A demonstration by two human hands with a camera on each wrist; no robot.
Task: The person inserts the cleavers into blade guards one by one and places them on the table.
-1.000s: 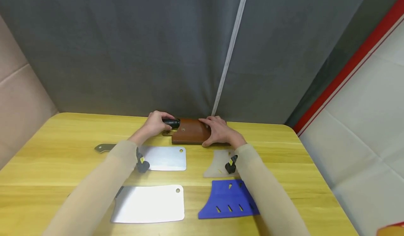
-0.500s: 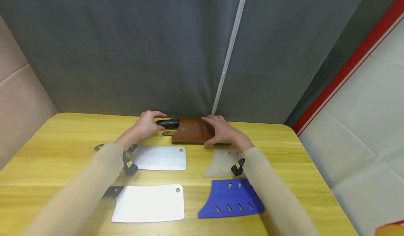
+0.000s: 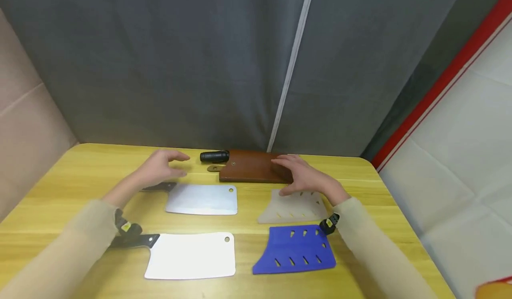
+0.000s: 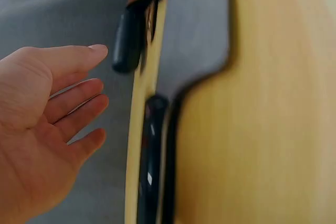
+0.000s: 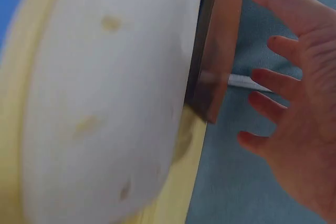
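A brown leather sheath point(image 3: 252, 166) lies at the far edge of the yellow table point(image 3: 80, 188), a black knife handle point(image 3: 214, 157) sticking out of its left end. My left hand point(image 3: 162, 168) hovers open just left of that handle, holding nothing; the left wrist view shows its fingers point(image 4: 73, 93) spread near the handle point(image 4: 127, 38). My right hand point(image 3: 306, 177) hangs open over the sheath's right end and a translucent white blade guard point(image 3: 292, 206). In the right wrist view the fingers point(image 5: 294, 66) are spread beside the sheath point(image 5: 215, 51) and the guard point(image 5: 105, 108).
Two bare cleavers lie on the table: one point(image 3: 200, 199) below my left hand, one point(image 3: 190, 254) nearer the front. A blue slotted blade guard point(image 3: 295, 250) lies front right. A grey curtain point(image 3: 200, 59) hangs behind the table.
Both hands have let go of the sheathed knife and drawn back towards me, the left off the black handle, the right off the sheath. The sheath stays in place.
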